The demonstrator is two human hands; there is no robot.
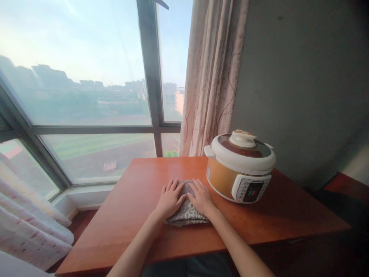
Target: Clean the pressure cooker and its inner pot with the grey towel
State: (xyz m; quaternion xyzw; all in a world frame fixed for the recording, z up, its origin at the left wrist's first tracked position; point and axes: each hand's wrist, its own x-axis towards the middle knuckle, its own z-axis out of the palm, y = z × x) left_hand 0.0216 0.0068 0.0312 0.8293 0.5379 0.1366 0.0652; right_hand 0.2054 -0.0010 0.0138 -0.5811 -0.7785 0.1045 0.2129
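A folded grey cloth (188, 211) with a pale pattern lies flat on the wooden table, its layered front edge toward me. My left hand (170, 198) rests palm down on the cloth's left side, fingers spread. On the right side of the cloth lies my right hand (201, 197), also flat with its fingers apart. The two thumbs point toward each other near the middle of the cloth. Neither hand grips anything. What is under the palms is hidden.
A white and gold electric pressure cooker (225, 173) stands on the table (129, 215) to the right of the cloth. Behind the table are a window (92, 96) and a patterned curtain (211, 77). Another curtain (29, 223) hangs at the lower left.
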